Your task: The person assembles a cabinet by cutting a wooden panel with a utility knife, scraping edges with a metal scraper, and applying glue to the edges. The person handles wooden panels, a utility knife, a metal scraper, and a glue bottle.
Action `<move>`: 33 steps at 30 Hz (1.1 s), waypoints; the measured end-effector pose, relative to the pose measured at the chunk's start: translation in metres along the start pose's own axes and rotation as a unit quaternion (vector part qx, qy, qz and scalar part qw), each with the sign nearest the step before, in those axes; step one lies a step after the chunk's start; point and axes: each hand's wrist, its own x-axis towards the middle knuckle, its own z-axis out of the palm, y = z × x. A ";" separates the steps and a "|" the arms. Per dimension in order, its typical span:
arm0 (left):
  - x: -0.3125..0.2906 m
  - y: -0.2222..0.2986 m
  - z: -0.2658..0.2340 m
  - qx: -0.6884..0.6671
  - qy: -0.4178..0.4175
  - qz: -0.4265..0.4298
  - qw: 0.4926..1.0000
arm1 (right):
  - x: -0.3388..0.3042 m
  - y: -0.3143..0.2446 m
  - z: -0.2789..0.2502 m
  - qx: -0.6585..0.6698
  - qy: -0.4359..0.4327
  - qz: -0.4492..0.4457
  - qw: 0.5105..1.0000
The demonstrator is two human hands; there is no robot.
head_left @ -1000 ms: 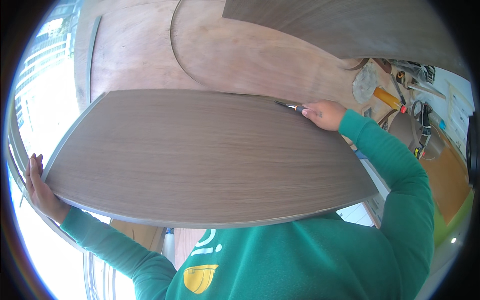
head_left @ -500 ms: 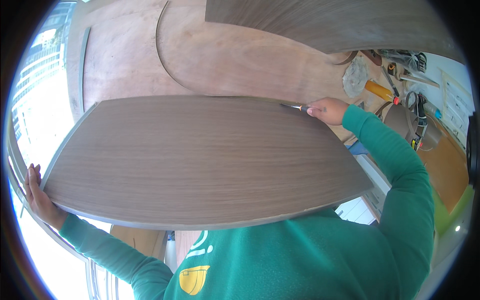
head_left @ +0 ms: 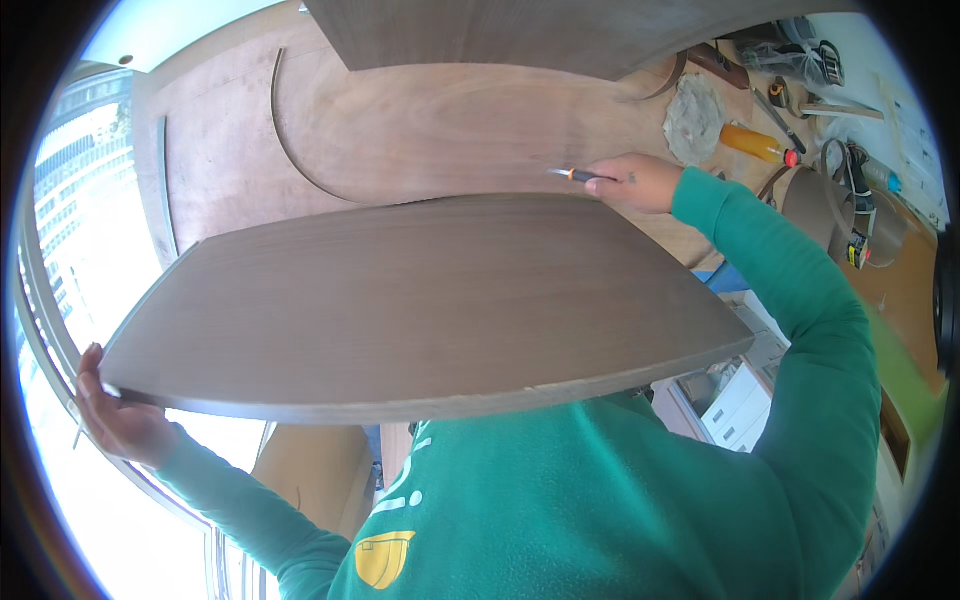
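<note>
Presently, right hand (head_left: 640,184): grip closed around the dark handle of a knife (head_left: 583,176), blade pointing left, just beyond the far edge of the wood-grain board (head_left: 430,300). Left hand (head_left: 122,415): cupped at the board's near left corner; cannot tell whether its grip is closed. Board spans the space before the torso. Thin curved strip (head_left: 274,115) runs over the table (head_left: 450,125) toward the board's far edge. Orange bottle (head_left: 750,143) lies right of the knife.
</note>
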 end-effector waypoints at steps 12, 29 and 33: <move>-0.069 0.042 0.027 0.224 -0.286 0.146 0.920 | 0.026 0.017 0.042 -0.087 0.026 -0.167 0.982; -0.069 0.035 0.027 0.241 -0.262 0.148 0.923 | 0.036 -0.002 0.036 -0.111 0.007 -0.146 0.983; -0.068 0.035 0.026 0.249 -0.262 0.143 0.922 | 0.015 0.012 0.030 -0.141 -0.001 -0.095 0.985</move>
